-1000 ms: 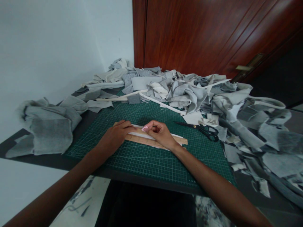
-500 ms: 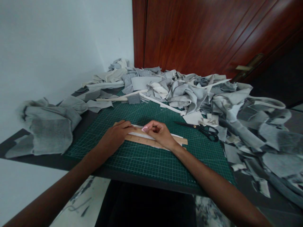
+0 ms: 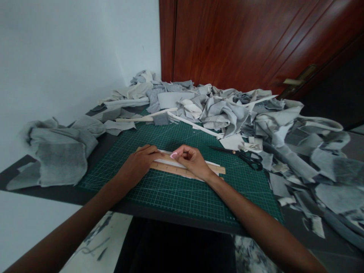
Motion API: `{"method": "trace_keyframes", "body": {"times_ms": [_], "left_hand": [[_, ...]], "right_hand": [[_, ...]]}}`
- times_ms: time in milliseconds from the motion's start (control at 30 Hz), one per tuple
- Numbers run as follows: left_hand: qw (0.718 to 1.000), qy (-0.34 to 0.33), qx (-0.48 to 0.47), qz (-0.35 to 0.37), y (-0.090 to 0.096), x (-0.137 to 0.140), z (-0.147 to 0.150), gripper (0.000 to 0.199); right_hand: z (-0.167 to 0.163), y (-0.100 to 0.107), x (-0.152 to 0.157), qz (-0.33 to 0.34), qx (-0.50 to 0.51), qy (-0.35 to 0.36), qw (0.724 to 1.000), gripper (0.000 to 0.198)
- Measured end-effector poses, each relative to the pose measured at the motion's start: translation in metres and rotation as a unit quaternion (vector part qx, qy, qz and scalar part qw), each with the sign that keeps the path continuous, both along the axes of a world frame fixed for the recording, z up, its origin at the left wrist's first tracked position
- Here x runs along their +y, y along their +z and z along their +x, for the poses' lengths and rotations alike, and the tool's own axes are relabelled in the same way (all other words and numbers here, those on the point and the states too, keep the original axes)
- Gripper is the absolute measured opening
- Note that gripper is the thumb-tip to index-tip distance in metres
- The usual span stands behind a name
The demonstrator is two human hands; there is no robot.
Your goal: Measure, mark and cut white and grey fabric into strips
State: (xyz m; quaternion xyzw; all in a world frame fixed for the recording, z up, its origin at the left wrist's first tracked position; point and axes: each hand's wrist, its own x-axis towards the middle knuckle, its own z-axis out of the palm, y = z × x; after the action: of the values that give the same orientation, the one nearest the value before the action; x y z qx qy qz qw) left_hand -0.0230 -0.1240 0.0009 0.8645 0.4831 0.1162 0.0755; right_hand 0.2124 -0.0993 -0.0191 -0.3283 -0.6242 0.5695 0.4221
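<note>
My left hand (image 3: 142,160) lies flat with its fingers stretched across the left part of a wooden ruler (image 3: 220,170) and a white fabric strip (image 3: 182,164). A second wooden ruler (image 3: 167,168) runs along the near side of the strip. Pinched between the thumb and fingertips of my right hand (image 3: 193,161) is a small pink piece, probably tailor's chalk (image 3: 173,155), held at the far ruler's edge. The right wrist passes over the strip and rulers and hides part of them. All of this rests on a green cutting mat (image 3: 182,201).
Black-handled scissors (image 3: 241,154) lie on the mat to the right. Behind, a large heap of grey and cream fabric scraps (image 3: 224,112) reaches round to the right side. More grey cloth (image 3: 62,159) hangs over the table's left edge. A wall and a wooden door (image 3: 227,41) stand behind.
</note>
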Motion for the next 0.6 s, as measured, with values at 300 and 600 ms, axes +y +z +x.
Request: {"method": "trace_keyframes", "body": {"times_ms": [300, 600], "left_hand": [[1.000, -0.009, -0.017, 0.008, -0.0014, 0.0007, -0.0011, 0.038], [1.000, -0.006, -0.013, 0.015, -0.0016, 0.0006, -0.0004, 0.037]], "right_hand": [[-0.0002, -0.0003, 0.0000, 0.008, -0.004, -0.003, 1.000, 0.030], [0.0002, 0.0018, -0.0008, 0.000, -0.006, -0.002, 1.000, 0.033]]}}
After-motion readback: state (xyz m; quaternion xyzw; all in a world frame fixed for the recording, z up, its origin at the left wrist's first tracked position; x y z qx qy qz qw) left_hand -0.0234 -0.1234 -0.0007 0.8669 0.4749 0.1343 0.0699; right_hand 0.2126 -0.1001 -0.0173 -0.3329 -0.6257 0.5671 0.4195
